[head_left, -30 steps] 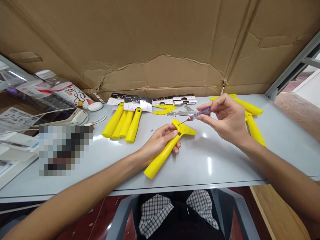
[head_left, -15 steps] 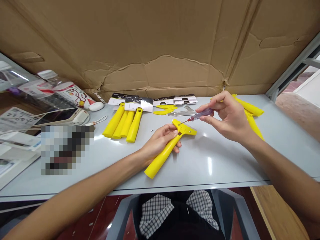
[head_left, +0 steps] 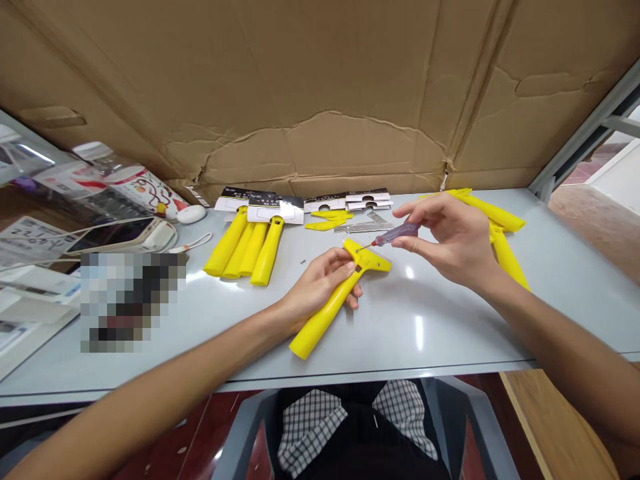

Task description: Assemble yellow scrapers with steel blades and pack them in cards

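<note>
My left hand (head_left: 323, 283) is closed around the neck of a yellow plastic scraper (head_left: 320, 323), whose handle slants down toward the table's front edge. Small screws show at both ends of its wide head. Between the thumb and fingertips of my right hand (head_left: 453, 240) is a screwdriver (head_left: 400, 233) with a clear purple handle. Its shaft points left and down, and the tip meets the scraper head by the left screw. Beyond the head lie flat metal blades (head_left: 357, 227) and small yellow plastic pieces (head_left: 327, 221). A tiny metal screw (head_left: 303, 261) rests left of my left hand.
Several yellow handles with header cards (head_left: 267, 253) lie left of centre. More cards (head_left: 369, 199) are at the back, and other yellow scrapers (head_left: 503, 217) behind my right hand. At left are a bottle (head_left: 143, 190), a phone (head_left: 117, 235) and a blurred patch. Cardboard (head_left: 320, 80) walls the back.
The fingers of my right hand have lowered and shifted around the screwdriver handle. The scraper and my left hand stay nearly in place; the view has moved slightly.
</note>
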`<state>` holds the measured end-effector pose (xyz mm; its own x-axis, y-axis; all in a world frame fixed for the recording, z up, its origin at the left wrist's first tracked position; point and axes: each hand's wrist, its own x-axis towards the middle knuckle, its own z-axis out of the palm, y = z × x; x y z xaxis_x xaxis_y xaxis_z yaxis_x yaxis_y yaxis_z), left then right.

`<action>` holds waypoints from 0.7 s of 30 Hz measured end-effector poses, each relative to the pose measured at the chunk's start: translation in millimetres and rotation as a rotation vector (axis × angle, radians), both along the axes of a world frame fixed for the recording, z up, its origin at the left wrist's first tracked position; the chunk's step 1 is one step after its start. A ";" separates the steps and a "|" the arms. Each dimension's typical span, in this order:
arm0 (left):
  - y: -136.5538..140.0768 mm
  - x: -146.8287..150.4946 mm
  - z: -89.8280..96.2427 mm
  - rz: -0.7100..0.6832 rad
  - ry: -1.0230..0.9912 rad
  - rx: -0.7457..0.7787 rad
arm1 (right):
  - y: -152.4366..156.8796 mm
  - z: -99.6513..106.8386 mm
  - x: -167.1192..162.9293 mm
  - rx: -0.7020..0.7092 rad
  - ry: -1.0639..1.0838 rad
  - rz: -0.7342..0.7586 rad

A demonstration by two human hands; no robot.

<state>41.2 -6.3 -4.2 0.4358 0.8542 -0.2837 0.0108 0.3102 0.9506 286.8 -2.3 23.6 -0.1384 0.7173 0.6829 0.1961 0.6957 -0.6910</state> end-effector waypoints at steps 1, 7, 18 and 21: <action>0.2 -0.1 0.2 0.001 0.000 -0.002 | -0.3 0.8 0.3 0.016 -0.016 -0.017; 0.2 -0.5 1.0 0.001 0.010 -0.005 | -2.8 5.8 1.1 0.058 -0.097 -0.045; 0.7 -1.5 -2.0 -0.035 -0.003 0.033 | 0.8 -1.2 -1.3 0.161 -0.058 -0.051; 0.8 -1.3 -1.5 -0.036 -0.004 0.027 | 0.4 -2.7 -2.7 0.203 -0.051 -0.092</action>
<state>39.9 -5.5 -5.7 0.4672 0.8453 -0.2592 0.0175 0.2842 0.9586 284.0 -1.9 20.9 -0.1171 0.5774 0.8080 0.2962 0.7969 -0.5265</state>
